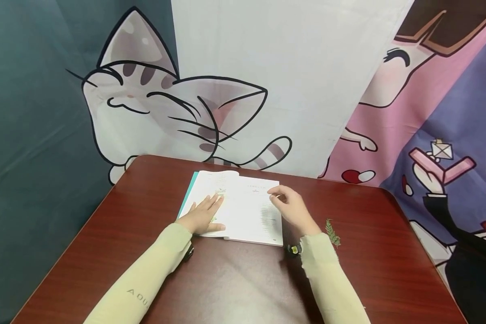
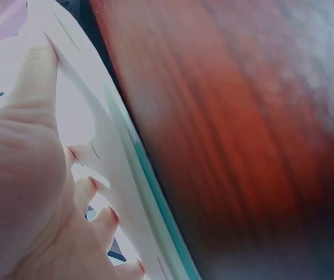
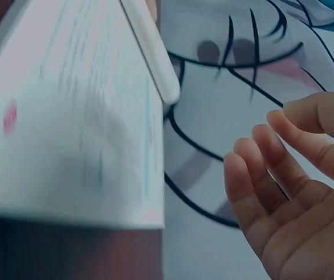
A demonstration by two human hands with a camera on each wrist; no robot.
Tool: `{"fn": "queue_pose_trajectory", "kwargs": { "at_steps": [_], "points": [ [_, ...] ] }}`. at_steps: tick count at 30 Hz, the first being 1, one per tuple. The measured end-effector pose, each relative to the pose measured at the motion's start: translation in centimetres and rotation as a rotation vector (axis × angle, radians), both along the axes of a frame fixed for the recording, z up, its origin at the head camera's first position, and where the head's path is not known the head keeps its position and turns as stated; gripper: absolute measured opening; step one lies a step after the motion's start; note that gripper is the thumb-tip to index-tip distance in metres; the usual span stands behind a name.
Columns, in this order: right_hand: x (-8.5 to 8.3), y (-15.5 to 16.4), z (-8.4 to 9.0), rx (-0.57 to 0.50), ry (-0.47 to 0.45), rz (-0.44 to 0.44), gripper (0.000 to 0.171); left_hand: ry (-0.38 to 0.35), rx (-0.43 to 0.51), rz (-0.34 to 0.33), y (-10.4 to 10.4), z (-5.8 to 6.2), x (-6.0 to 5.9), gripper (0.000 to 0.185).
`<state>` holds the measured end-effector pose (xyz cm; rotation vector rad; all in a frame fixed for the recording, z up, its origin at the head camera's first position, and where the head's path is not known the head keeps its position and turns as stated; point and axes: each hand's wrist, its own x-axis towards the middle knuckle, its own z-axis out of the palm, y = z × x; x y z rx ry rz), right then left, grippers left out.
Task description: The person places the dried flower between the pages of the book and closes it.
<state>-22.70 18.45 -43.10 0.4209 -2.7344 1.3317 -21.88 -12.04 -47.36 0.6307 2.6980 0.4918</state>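
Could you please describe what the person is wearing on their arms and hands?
Both arms wear long pale yellow-green sleeves; the left sleeve bears grey lettering. A dark wrist device sits at the right cuff. The left hand shows red-tinted nails, and the right hand is bare.

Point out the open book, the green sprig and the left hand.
open book (image 1: 249, 211), head view, on the bare right-hand page.
green sprig (image 1: 332, 232), head view, on the middle of the sprig, lying on the table right of the book.
left hand (image 1: 202, 215), head view, on the back of the hand, flat on the left page.
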Motion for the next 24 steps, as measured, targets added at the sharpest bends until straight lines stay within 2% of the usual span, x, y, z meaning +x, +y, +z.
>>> {"fn": "queue_pose_trajectory", "kwargs": {
  "at_steps": [7,14,24],
  "points": [
    [1.0,3.4,0.7,0.066,0.033,-0.044,0.02,-0.004,0.005,0.005,0.0,0.2,0.1,0.093],
    [1.5,7.2,0.4,0.136,0.054,-0.091,0.02,0.005,0.001,0.02,0.1,0.3,0.1,0.094],
    [2.8,11.5,-0.2,0.242,-0.055,-0.212,0.025,0.009,-0.005,0.023,0.1,0.0,0.1,0.096]
  ]
}}
